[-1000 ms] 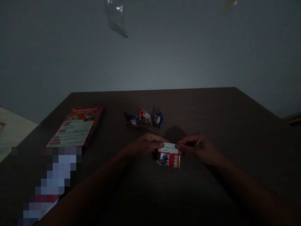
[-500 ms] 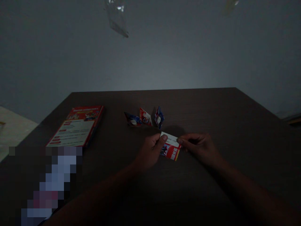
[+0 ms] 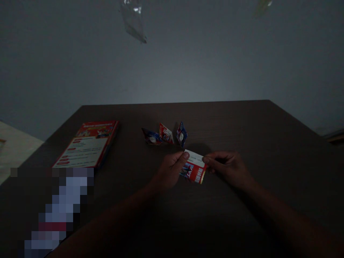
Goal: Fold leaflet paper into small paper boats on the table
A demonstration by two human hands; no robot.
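Note:
A small red-and-white printed card (image 3: 195, 167) is held up above the dark table between my two hands. My left hand (image 3: 169, 170) grips its left side, the thumb lying on the printed face. At the card's upper right edge, my right hand (image 3: 228, 166) pinches it between thumb and fingers. Whether the card is a single sheet or folded I cannot tell. Just beyond my hands stand several folded printed cards: a dark blue one (image 3: 152, 137), a red one (image 3: 166, 133) and another blue one (image 3: 182, 134).
A flat red box or book (image 3: 88, 143) with a white text panel lies on the table (image 3: 228, 122) at the left. A pixelated patch (image 3: 64, 204) covers the lower left. Behind the table rises a grey wall (image 3: 204, 53), with a clear plastic piece (image 3: 134, 21) high up.
My left thumb has slid slightly left on the card, uncovering more of its print. My right hand keeps its pinch almost unmoved.

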